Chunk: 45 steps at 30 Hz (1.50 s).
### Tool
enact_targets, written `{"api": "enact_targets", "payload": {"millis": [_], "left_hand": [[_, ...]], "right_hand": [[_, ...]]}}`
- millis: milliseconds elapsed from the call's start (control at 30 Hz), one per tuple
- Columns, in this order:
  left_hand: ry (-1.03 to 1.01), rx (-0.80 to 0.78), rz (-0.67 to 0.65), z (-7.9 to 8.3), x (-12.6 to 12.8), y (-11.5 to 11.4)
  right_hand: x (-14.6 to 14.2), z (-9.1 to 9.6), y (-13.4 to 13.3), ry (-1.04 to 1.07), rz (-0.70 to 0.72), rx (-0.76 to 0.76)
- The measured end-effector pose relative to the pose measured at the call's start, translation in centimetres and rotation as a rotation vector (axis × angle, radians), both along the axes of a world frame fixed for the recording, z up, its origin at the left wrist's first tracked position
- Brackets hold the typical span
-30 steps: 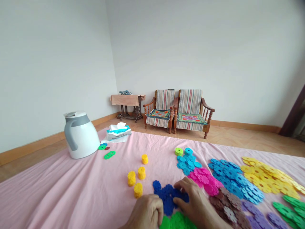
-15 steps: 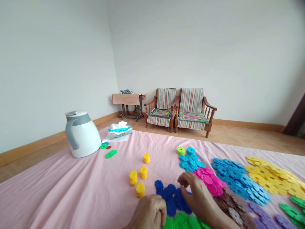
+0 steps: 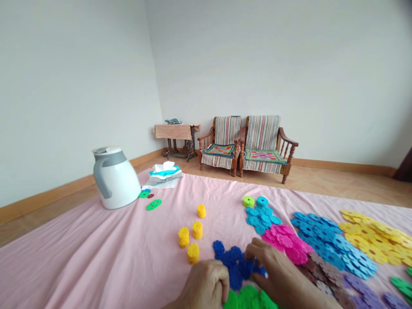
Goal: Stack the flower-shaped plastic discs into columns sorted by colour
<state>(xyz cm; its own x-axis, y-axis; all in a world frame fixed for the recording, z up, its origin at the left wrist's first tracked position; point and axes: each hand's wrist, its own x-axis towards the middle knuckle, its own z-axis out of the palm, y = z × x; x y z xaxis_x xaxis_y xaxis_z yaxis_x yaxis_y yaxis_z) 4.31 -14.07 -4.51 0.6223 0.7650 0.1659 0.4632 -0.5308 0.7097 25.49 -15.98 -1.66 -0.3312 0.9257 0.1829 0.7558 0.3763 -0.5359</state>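
Note:
My left hand is closed in a fist at the bottom middle, with its fingers curled under. Whatever it may hold is hidden. Just right of it lies a loose pile of dark blue notched plastic discs. My right hand reaches down onto the right side of this pile, thumb and fingers apart around some dark blue discs. Green discs lie under and between both wrists. Beyond my left hand stand several short stacks of yellow discs.
Light blue, pink, blue, yellow, brown and purple discs lie in piles rightward. A white jug and a tissue box stand at left on the pink cloth. Two chairs stand behind.
My right hand has come down onto the dark blue discs from just above them. My left hand stays a fist. The whole view has shifted slightly.

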Motion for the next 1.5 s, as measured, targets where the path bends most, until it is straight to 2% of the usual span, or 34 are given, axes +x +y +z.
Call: {"api": "enact_targets", "payload": {"millis": [267,433,567,700,867,1167,1500], "left_hand": [[-0.023,0.018,-0.005,-0.2,0.0,0.1],[-0.006,0.007,-0.002,0.1,0.0,0.1],[0.0,0.005,-0.004,0.0,0.0,0.2],[0.002,0.001,-0.028,-0.2,0.0,0.4],[-0.023,0.009,-0.019,-0.2,-0.1,0.4],[-0.029,0.002,-0.025,-0.1,-0.1,0.4],[-0.027,0.002,-0.005,-0.3,0.0,0.4]], "right_hand": [[0.0,-0.8,3.4,0.232,-0.138,-0.185],[-2.2,-1.0,6.9,0.302,-0.242,-0.14],[-4.1,-1.1,9.1,0.251,-0.281,-0.098],[-4.7,-1.5,10.4,0.202,-0.297,-0.069],[-4.4,-1.9,10.8,0.171,-0.305,-0.036],[-3.7,-2.1,9.0,0.126,-0.17,0.018],[-4.0,-2.5,9.6,0.111,-0.175,-0.013]]}}
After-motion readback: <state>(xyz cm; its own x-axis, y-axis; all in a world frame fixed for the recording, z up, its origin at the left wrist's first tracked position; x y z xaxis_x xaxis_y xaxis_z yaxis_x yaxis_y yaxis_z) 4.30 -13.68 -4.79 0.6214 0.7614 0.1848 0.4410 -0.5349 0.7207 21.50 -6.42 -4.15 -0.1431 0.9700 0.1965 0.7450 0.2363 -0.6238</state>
